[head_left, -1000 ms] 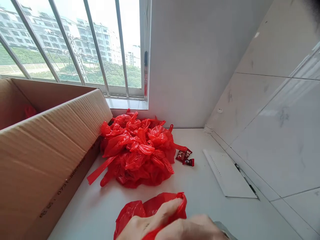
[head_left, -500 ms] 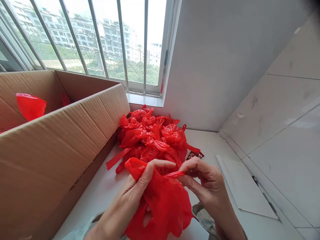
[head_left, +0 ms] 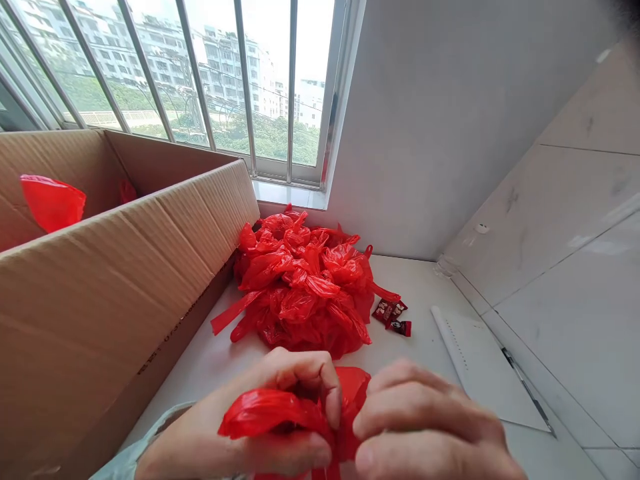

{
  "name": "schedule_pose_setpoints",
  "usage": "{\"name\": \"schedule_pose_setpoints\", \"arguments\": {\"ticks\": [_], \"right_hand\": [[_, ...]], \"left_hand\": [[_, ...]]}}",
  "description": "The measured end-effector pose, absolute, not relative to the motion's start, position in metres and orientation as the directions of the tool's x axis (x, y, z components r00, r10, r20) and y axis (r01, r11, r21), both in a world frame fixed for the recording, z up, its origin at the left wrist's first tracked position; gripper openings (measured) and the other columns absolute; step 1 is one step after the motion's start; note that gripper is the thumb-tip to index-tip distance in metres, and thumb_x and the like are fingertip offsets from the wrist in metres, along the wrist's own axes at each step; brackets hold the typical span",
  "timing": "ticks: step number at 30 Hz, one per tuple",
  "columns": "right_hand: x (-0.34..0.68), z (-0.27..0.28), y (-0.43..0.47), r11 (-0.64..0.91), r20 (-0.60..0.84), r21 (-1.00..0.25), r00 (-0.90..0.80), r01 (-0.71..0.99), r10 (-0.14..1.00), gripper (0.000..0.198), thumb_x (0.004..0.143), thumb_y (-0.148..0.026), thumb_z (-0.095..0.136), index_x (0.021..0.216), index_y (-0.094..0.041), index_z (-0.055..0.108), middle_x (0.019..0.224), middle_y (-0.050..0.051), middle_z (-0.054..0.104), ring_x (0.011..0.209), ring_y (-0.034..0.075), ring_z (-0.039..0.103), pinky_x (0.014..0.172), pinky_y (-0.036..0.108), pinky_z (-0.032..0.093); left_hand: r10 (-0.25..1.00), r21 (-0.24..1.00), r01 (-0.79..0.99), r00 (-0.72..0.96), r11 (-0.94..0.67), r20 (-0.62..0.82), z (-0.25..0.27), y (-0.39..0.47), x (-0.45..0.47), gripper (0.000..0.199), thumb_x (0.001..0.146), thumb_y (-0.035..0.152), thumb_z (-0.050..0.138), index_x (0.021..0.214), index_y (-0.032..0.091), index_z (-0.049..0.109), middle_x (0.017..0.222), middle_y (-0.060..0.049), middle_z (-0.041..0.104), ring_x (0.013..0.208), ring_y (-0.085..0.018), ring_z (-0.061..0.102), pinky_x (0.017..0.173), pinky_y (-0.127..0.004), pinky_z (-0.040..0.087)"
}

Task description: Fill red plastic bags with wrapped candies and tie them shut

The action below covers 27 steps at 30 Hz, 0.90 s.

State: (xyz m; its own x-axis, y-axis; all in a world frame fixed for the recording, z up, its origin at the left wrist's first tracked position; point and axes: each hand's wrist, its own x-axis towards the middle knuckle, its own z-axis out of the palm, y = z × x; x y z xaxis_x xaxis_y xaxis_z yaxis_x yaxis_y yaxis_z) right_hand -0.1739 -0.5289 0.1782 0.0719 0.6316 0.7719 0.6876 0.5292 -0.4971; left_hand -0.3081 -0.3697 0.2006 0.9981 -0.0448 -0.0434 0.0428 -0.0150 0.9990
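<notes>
White tabletop [head_left: 424,283], set in a corner between a plain wall [head_left: 425,120] and a tiled wall [head_left: 575,287]; barred window [head_left: 270,87] behind, buildings and greenery outside.

One cardboard box [head_left: 125,287], left, open at the top; red plastic [head_left: 53,203] shows inside.

One pile of red plastic bags [head_left: 305,287], crumpled, on the tabletop just beside the box, below the window.

Small dark-red packets [head_left: 391,315], lying close together, just right of the pile.

One flat white sheet [head_left: 487,367], near the tiled wall; narrow dark strip [head_left: 529,388] along its right edge.

One red bag [head_left: 267,408], bunched, in front of the pile, at the person's hands.

Left hand [head_left: 280,417]: closed around the bag, a bunched loop standing out over it; pale sleeve [head_left: 123,457] at the wrist.

Right hand [head_left: 430,427]: blurred, fingers bent, against the bag's right side; whether it pinches the plastic cannot be told.
</notes>
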Motion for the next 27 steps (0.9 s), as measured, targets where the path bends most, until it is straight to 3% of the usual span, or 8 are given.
{"name": "schedule_pose_setpoints", "arguments": {"ticks": [3, 5, 8, 11, 15, 18, 21, 27], "right_hand": [[-0.161, 0.186, -0.521, 0.453, 0.599, -0.722, 0.143, 0.523, 0.788, 0.062, 0.077, -0.034, 0.081, 0.133, -0.03, 0.055, 0.119, 0.005, 0.068, 0.107, 0.022, 0.067, 0.094, 0.032, 0.054], [-0.155, 0.184, -0.51, 0.377, 0.42, -0.836, 0.021, 0.397, 0.907, 0.073, 0.069, -0.043, 0.085, 0.133, -0.027, 0.055, 0.12, 0.004, 0.067, 0.109, 0.023, 0.066, 0.093, 0.03, 0.054], [-0.149, 0.175, -0.499, 0.25, 0.266, -0.916, 0.007, 0.315, 0.964, 0.058, 0.07, -0.04, 0.084, 0.122, -0.026, 0.062, 0.103, -0.001, 0.072, 0.091, 0.018, 0.068, 0.082, 0.024, 0.055], [-0.144, 0.171, -0.497, 0.191, 0.26, -0.925, 0.177, 0.329, 0.949, 0.051, 0.08, -0.031, 0.077, 0.129, -0.027, 0.061, 0.113, 0.002, 0.071, 0.097, 0.02, 0.067, 0.088, 0.029, 0.053], [-0.137, 0.169, -0.495, 0.156, 0.254, -0.945, 0.343, 0.287, 0.905, 0.03, 0.087, -0.027, 0.067, 0.117, -0.024, 0.07, 0.115, 0.004, 0.071, 0.104, 0.021, 0.066, 0.091, 0.031, 0.051], [-0.133, 0.167, -0.492, 0.169, 0.268, -0.948, 0.389, 0.27, 0.882, 0.017, 0.085, -0.027, 0.069, 0.1, -0.021, 0.073, 0.099, 0.003, 0.073, 0.091, 0.018, 0.066, 0.081, 0.027, 0.051], [-0.127, 0.166, -0.492, 0.172, 0.268, -0.953, 0.432, 0.249, 0.861, 0.013, 0.082, -0.03, 0.073, 0.089, -0.02, 0.071, 0.088, 0.001, 0.07, 0.081, 0.015, 0.062, 0.075, 0.024, 0.048], [-0.12, 0.17, -0.502, 0.248, 0.182, -0.969, 0.659, -0.006, 0.73, 0.021, 0.085, -0.041, 0.071, 0.086, -0.021, 0.065, 0.076, -0.003, 0.059, 0.064, 0.01, 0.051, 0.061, 0.021, 0.046]], "left_hand": [[0.002, 0.956, -0.04, 0.999, -0.291, 0.042, 0.187, -0.368, -0.317, 0.014, 0.081, 0.016, 0.067, 0.09, 0.024, 0.06, 0.095, 0.001, 0.066, 0.088, -0.017, 0.058, 0.081, -0.024, 0.047], [0.088, 0.926, -0.09, 0.988, -0.366, 0.13, 0.178, -0.366, -0.32, 0.015, 0.084, 0.021, 0.067, 0.095, 0.026, 0.06, 0.101, 0.0, 0.065, 0.094, -0.019, 0.057, 0.087, -0.025, 0.047], [0.218, 0.963, -0.087, 0.965, -0.257, 0.145, 0.175, -0.364, -0.317, 0.02, 0.088, 0.031, 0.066, 0.102, 0.026, 0.053, 0.095, -0.001, 0.06, 0.086, -0.017, 0.057, 0.078, -0.024, 0.049], [0.277, 0.984, -0.081, 0.953, -0.156, 0.122, 0.185, -0.363, -0.308, 0.027, 0.089, 0.036, 0.067, 0.108, 0.025, 0.052, 0.103, -0.003, 0.06, 0.101, -0.021, 0.058, 0.086, -0.028, 0.051], [0.326, 0.958, -0.069, 0.931, -0.279, 0.162, 0.186, -0.356, -0.297, 0.054, 0.08, 0.036, 0.078, 0.127, 0.03, 0.051, 0.127, -0.003, 0.055, 0.122, -0.025, 0.051, 0.096, -0.029, 0.047], [0.282, 0.921, -0.011, 0.951, -0.389, 0.13, 0.178, -0.347, -0.293, 0.023, 0.086, 0.04, 0.071, 0.1, 0.023, 0.064, 0.098, -0.001, 0.062, 0.094, -0.02, 0.057, 0.076, -0.023, 0.047], [0.302, 0.907, 0.005, 0.944, -0.422, 0.135, 0.175, -0.34, -0.293, 0.031, 0.093, 0.045, 0.057, 0.075, 0.02, 0.061, 0.072, 0.002, 0.054, 0.067, -0.014, 0.046, 0.058, -0.023, 0.037], [0.587, 0.988, -0.143, 0.795, -0.066, 0.154, 0.179, -0.341, -0.302, 0.021, 0.093, 0.048, 0.059, 0.102, 0.03, 0.064, 0.102, 0.003, 0.064, 0.098, -0.019, 0.055, 0.084, -0.022, 0.045]]}}
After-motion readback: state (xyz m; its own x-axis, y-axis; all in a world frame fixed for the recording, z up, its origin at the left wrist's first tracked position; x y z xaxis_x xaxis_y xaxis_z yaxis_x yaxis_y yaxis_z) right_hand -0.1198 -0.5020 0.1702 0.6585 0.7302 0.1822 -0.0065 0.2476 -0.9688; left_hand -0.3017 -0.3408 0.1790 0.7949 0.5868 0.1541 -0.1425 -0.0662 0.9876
